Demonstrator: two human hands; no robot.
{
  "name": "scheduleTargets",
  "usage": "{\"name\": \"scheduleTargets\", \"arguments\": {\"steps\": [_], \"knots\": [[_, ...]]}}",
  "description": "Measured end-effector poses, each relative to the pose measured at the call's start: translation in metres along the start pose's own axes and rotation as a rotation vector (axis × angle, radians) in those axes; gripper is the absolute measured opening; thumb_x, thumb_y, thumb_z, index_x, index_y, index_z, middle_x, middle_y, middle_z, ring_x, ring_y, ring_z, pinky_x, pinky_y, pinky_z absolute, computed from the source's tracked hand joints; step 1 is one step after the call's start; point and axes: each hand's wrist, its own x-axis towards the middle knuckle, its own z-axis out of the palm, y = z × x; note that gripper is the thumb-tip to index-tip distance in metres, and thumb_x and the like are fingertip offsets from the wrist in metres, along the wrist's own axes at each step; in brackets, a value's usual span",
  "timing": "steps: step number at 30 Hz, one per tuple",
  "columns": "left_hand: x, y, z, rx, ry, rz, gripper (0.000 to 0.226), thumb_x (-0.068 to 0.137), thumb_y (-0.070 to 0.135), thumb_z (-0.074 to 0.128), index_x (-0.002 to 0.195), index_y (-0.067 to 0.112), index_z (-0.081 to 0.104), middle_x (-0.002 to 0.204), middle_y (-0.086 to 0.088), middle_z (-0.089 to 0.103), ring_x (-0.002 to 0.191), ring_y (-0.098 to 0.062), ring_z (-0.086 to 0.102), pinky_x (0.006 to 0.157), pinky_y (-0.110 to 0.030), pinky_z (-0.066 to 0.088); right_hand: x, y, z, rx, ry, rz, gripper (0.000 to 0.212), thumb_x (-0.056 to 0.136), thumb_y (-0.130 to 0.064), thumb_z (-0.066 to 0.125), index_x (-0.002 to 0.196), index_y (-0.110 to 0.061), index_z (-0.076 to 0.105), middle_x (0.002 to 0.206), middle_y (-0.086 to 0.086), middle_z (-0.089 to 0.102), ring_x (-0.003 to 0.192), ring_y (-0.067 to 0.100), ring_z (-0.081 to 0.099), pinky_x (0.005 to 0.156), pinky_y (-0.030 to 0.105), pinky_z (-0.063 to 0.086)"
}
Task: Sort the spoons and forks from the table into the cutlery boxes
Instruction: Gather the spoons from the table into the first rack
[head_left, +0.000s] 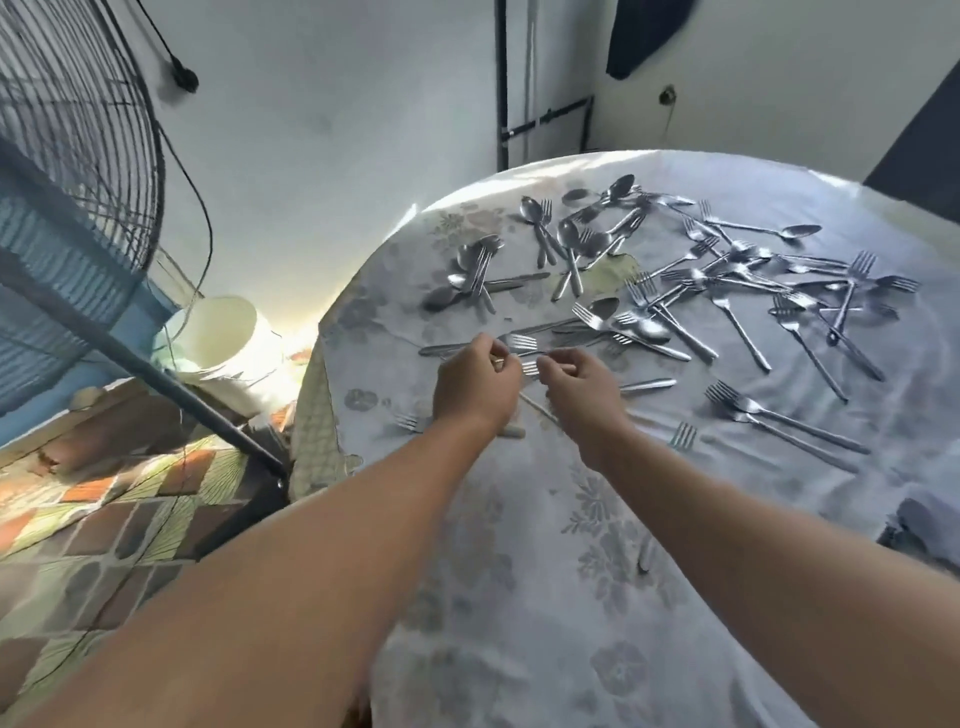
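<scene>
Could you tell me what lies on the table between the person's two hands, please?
In the head view, fork heads sit in the narrow gap between the left hand and right hand, tines showing; both hands pinch at cutlery there.

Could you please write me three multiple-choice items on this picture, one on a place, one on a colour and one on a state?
1. Where does the white bucket stand?
A. on the table
B. on the floor left of the table
C. on a chair

2. What colour is the tablecloth?
A. red
B. white with a pale flower print
C. black

3. What is the left hand doing?
A. lying flat on the cloth
B. hanging at the person's side
C. pinching a fork, close to the right hand

Answers: 1 B, it sits below the table edge by the fan; 2 B, grey flowers show on white; 3 C, its fingers curl at the fork's handle.
</scene>
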Motion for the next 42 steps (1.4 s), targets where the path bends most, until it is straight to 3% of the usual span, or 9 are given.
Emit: {"name": "scheduleTargets", "arguments": {"steps": [3, 8, 13, 18, 24, 28, 34, 40, 42], "knots": [[0.038, -0.015, 0.009, 0.063, -0.052, 0.053, 0.015, 0.095, 0.038, 0.058, 0.097, 0.024, 0.065, 0.094, 0.002, 0.07, 0.09, -0.023, 0.064, 0.072, -0.031, 0.052, 0.021, -0.002, 0.016, -0.057, 0.065, 0.011, 0.016, 0.095, -0.036, 0.066, 0.105, -0.024, 0.068, 0.093, -0.002, 0.073, 0.077, 0.016, 0.065, 0.067, 0.035, 0.051], [0.092, -0.031, 0.021, 0.181, -0.148, 0.204, 0.022, 0.094, 0.041, 0.057, 0.101, 0.024, 0.069, 0.102, -0.001, 0.07, 0.1, -0.028, 0.06, 0.085, -0.042, 0.054, 0.056, -0.011, 0.036, -0.112, 0.17, 0.039, 0.014, 0.096, -0.034, 0.064, 0.105, -0.024, 0.068, 0.095, -0.008, 0.072, 0.086, 0.011, 0.067, 0.072, 0.032, 0.054], [0.143, -0.026, 0.038, 0.29, -0.224, 0.301, 0.021, 0.096, 0.039, 0.059, 0.101, 0.021, 0.068, 0.108, -0.007, 0.067, 0.104, -0.031, 0.059, 0.085, -0.043, 0.053, 0.08, -0.012, 0.043, -0.198, 0.234, 0.028, 0.019, 0.099, -0.034, 0.062, 0.112, -0.022, 0.068, 0.102, -0.007, 0.072, 0.095, 0.012, 0.067, 0.093, 0.043, 0.056], [0.174, -0.03, 0.04, 0.253, -0.168, 0.235, 0.018, 0.099, 0.029, 0.052, 0.104, 0.017, 0.065, 0.11, -0.009, 0.067, 0.103, -0.032, 0.059, 0.08, -0.04, 0.051, 0.1, -0.01, 0.041, -0.578, 0.196, -0.015, 0.026, 0.104, -0.032, 0.054, 0.127, -0.029, 0.065, 0.119, -0.002, 0.072, 0.095, 0.019, 0.065, 0.077, 0.03, 0.047], [0.207, -0.078, 0.007, 0.437, -0.092, 0.21, 0.027, 0.099, 0.021, 0.045, 0.12, 0.02, 0.062, 0.129, -0.011, 0.056, 0.119, -0.035, 0.045, 0.092, -0.043, 0.046, 0.128, -0.016, 0.052, -0.977, 0.113, -0.065, 0.057, 0.096, -0.002, 0.05, 0.137, -0.04, 0.06, 0.132, 0.004, 0.059, 0.114, 0.03, 0.06, 0.084, 0.044, 0.057], [0.22, -0.097, -0.008, 0.489, -0.09, 0.171, 0.023, 0.1, 0.028, 0.048, 0.117, 0.02, 0.062, 0.125, -0.011, 0.057, 0.118, -0.034, 0.046, 0.091, -0.042, 0.043, 0.139, -0.016, 0.057, -1.147, 0.105, -0.081, 0.037, 0.099, -0.009, 0.053, 0.123, -0.033, 0.067, 0.121, 0.008, 0.058, 0.108, 0.032, 0.058, 0.076, 0.04, 0.053], [0.215, -0.078, 0.008, 0.17, -0.141, -0.009, 0.031, 0.098, 0.046, 0.053, 0.084, 0.019, 0.059, 0.088, -0.004, 0.068, 0.084, -0.028, 0.061, 0.068, -0.033, 0.04, 0.153, -0.014, 0.066, -1.156, 0.013, -0.137, 0.018, 0.1, -0.024, 0.062, 0.115, -0.032, 0.068, 0.12, 0.008, 0.052, 0.109, 0.031, 0.056, 0.083, 0.041, 0.053], [0.217, -0.057, 0.03, 0.363, -0.323, 0.238, 0.034, 0.102, 0.041, 0.05, 0.134, 0.033, 0.061, 0.128, -0.009, 0.06, 0.117, -0.033, 0.057, 0.093, -0.041, 0.048, 0.146, -0.002, 0.083, -1.009, 0.004, -0.18, 0.015, 0.101, -0.027, 0.06, 0.112, -0.027, 0.07, 0.107, 0.004, 0.048, 0.095, 0.031, 0.059, 0.077, 0.033, 0.043], [0.217, -0.06, 0.033, 0.362, -0.345, 0.206, 0.032, 0.103, 0.043, 0.05, 0.128, 0.03, 0.066, 0.132, -0.011, 0.057, 0.118, -0.033, 0.055, 0.094, -0.041, 0.048, 0.143, 0.0, 0.086, -0.947, 0.056, -0.182, 0.017, 0.1, -0.033, 0.062, 0.113, -0.024, 0.069, 0.111, 0.006, 0.052, 0.1, 0.03, 0.059, 0.08, 0.032, 0.042]]}}
